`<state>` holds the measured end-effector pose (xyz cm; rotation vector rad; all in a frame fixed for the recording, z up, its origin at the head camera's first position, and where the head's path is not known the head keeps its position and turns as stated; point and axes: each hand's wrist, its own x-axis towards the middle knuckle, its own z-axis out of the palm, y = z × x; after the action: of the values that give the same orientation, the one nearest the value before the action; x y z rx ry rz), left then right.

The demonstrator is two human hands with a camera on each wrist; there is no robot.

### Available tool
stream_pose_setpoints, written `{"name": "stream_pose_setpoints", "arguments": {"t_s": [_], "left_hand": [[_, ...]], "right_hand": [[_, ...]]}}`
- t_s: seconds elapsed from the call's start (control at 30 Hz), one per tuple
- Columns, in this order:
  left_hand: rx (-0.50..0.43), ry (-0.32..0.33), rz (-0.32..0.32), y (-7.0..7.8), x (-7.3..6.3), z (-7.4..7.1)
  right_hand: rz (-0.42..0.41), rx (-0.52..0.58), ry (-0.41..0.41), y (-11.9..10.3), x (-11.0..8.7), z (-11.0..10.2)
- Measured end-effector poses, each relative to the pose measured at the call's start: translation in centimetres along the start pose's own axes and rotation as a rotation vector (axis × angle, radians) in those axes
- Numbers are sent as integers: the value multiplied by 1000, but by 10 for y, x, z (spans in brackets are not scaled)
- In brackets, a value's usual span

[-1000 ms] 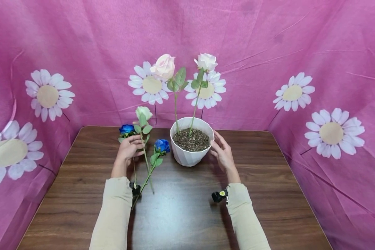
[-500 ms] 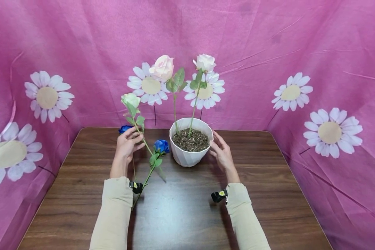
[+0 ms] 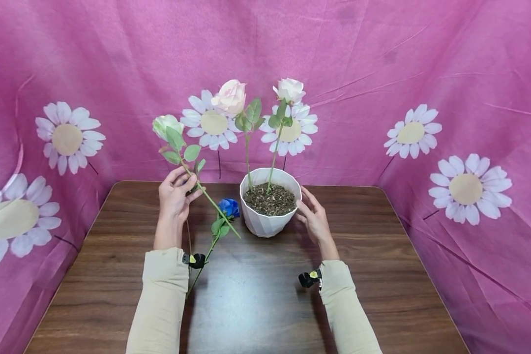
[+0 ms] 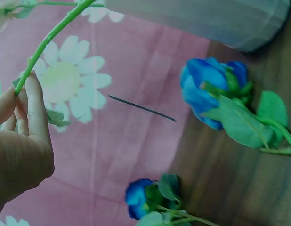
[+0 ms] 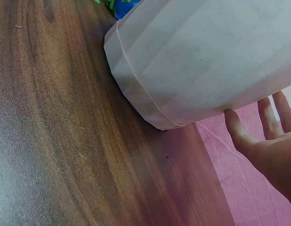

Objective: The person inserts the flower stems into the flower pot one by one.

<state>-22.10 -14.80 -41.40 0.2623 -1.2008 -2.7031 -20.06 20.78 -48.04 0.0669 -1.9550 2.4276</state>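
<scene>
My left hand [image 3: 173, 199] pinches the green stem of a pale greenish-white rose [image 3: 167, 127] between thumb and fingers. The bloom leans up to the left, while the stem's lower end slants down to the right, towards the pot. Against the right side of the white faceted pot [image 3: 265, 226] rests my right hand [image 3: 317, 221], fingertips at its wall and fingers loosely extended. Dark soil [image 3: 270, 200] fills the pot. A pink rose [image 3: 230, 97] and a white rose [image 3: 289, 90] stand upright in it.
On the wooden table [image 3: 358, 295], a blue rose [image 3: 229, 208] lies left of the pot. Another blue rose [image 4: 138, 198] shows in the left wrist view; in the head view the left hand hides its bloom. A pink cloth [image 3: 358, 59] with printed daisies surrounds the table.
The left hand has lifted the greenish-white rose and tilted its bloom up and left, with its stem end swinging right towards the pot. The right hand stays at the pot.
</scene>
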Motion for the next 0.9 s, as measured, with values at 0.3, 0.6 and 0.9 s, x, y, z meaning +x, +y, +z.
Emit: {"name": "stream_pose_setpoints", "arguments": {"t_s": [0.3,0.6,0.9], "left_hand": [[-73,-30,80,12,-6,22],[-57,1,183,12,-15,45],[62,-34,308,2,-21,64]], "right_hand": [[-6,2,6,1,-1,-1],[-2,6,7,2,1,-1],[-43,-9,-8,3,0,-1]]}}
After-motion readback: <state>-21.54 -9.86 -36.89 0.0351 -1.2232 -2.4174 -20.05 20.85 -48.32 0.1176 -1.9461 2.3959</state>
